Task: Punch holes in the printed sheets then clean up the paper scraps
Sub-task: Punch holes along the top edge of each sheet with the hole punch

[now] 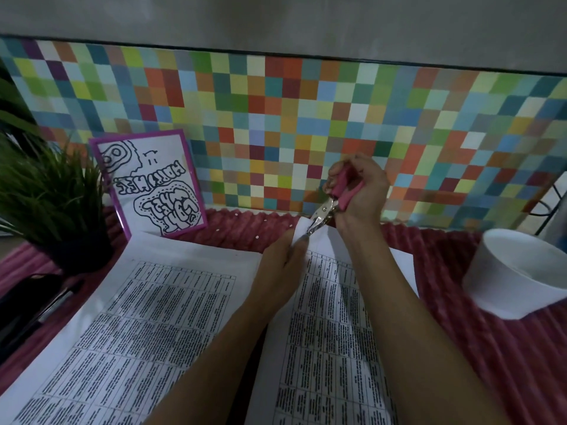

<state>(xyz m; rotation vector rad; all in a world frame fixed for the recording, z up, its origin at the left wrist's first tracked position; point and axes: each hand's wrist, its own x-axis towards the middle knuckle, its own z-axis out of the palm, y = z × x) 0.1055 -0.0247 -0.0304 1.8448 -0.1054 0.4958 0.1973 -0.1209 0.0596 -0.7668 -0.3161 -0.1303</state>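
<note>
My right hand (360, 188) grips a hole punch (329, 207) with pink handles and metal jaws. The jaws bite the far top corner of a printed sheet (325, 317) covered in a table of text. My left hand (280, 262) pinches that sheet's top edge just below the jaws and holds it lifted. A second printed sheet (122, 326) lies flat to the left. Several tiny white paper dots (255, 237) are scattered on the pink ribbed mat (491, 363) behind the sheets.
A white paper bowl (515, 280) stands at the right. A potted green plant (52, 204) is at the left, with a purple-framed drawing (150, 182) leaning on the colourful tiled wall. A black pen (46, 311) and a dark case lie at the left edge.
</note>
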